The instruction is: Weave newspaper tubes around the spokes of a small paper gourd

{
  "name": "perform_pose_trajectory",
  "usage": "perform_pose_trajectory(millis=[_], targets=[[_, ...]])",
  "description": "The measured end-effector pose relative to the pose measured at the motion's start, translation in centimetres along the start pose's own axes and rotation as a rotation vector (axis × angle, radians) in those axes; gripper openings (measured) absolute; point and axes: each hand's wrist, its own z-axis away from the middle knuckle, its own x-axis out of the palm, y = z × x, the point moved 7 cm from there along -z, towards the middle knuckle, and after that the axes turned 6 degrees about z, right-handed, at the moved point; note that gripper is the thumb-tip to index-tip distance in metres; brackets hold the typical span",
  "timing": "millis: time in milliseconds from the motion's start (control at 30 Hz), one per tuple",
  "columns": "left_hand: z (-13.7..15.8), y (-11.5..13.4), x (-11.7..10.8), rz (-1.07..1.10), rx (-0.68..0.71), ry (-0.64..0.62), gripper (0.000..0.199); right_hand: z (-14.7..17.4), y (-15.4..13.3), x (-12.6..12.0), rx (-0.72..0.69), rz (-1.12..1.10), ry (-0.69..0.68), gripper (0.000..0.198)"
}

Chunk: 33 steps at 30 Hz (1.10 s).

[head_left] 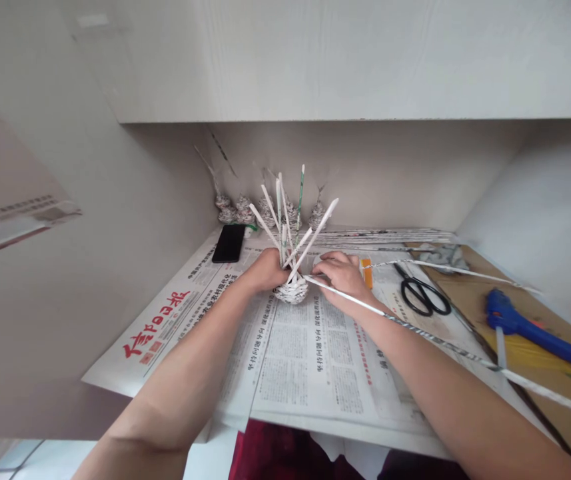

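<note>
Where covered with smooth printed newspaper (285, 393), weaving under way, judged at an early stage.
Flat brown cardboard (465, 293), at right, smooth-faced. Long rolled-paper strand (425, 332), slim, dark-flecked, slanting from cup toward right edge; mostly unwoven. Blue glue gun (540, 327), hard plastic, on cardboard. Left hand (268, 270), fingers closed about left side of cup and rod bases. Right hand (344, 275), just beside, fingers loosely bent; any hold on paper hidden, cannot tell. Black-handled scissors (422, 295), rounded loops, right of right hand. Small woven cup (292, 291), mid-newspaper, between hands: round, ridged, lower wall done; stiff pale rods (312, 241) fanning upward, bare, seemingly left to weave or trim. Knobbly woven pieces (244, 210), in a row at back, thin-stemmed, apparently further along.
</note>
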Motion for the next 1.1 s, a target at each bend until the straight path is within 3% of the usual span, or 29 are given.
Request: perform_pose_trajectory(millis=[233,400,500,700,967,1100], targets=[[0.0,-0.2,0.1,-0.029,-0.003,0.01,0.023,0.0,-0.1,0.1,-0.026,0.005,0.002,0.021],[-0.1,-0.7,-0.3,-0.077,-0.002,0.067,0.021,0.0,-0.3,-0.7,-0.024,-0.006,0.085,0.012],[-0.2,-0.7,-0.5,-0.122,0.012,0.098,0.022,0.0,-0.8,-1.0,-0.023,-0.089,0.094,0.018],[-0.1,-0.6,-0.2,-0.13,0.015,0.129,0.022,0.5,0.6,0.7,0.304,-0.447,0.0,0.014],[-0.3,-1.4,0.4,-0.097,-0.061,0.123,0.024,1.5,2.2,3.7,0.614,-0.735,-0.021,0.013],[-0.4,-1.3,0.3,-0.11,-0.098,0.104,0.024,1.6,2.3,4.2,0.65,-0.804,-0.01,0.011]])
